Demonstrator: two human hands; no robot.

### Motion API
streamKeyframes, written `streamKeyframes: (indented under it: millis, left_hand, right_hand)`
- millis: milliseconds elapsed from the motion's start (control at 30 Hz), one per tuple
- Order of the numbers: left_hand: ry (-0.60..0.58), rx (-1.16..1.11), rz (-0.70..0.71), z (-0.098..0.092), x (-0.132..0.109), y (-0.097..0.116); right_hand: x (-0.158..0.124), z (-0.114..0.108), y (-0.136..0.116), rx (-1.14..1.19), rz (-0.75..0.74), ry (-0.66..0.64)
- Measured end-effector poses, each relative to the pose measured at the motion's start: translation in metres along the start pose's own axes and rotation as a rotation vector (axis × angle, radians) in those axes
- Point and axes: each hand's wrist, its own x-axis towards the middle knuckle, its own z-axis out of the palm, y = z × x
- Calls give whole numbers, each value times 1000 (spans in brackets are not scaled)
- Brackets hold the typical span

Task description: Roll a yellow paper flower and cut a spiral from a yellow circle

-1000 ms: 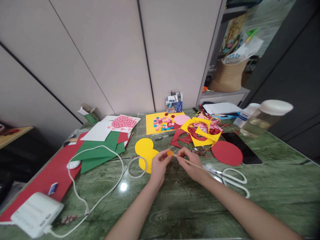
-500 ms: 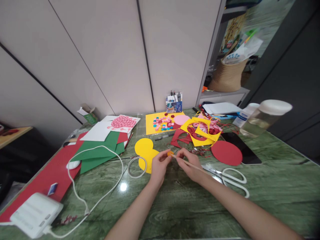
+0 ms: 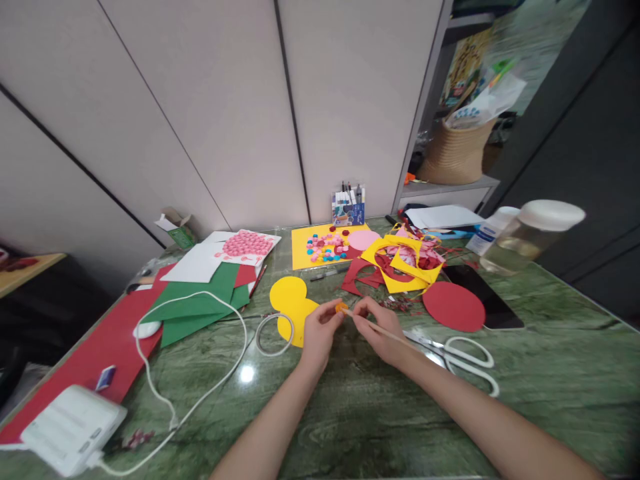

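Observation:
My left hand pinches a small orange paper coil just above the green marble table. My right hand is closed on a thin wooden stick whose tip meets the coil. Both hands hover near the table's middle, beside a yellow paper cutout of joined circles. White-handled scissors lie right of my right wrist.
Green, red and white card sheets lie left, with a white cable running to a white device. A red paper disc, a dark phone, yellow and red scraps, a jar and a pen holder stand behind.

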Motion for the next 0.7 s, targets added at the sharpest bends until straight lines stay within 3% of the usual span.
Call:
streamKeyframes:
  millis: [700]
  left_hand:
    - [-1, 55, 25, -2, 1, -1]
  right_hand:
    - [0, 0, -3, 35, 19, -20]
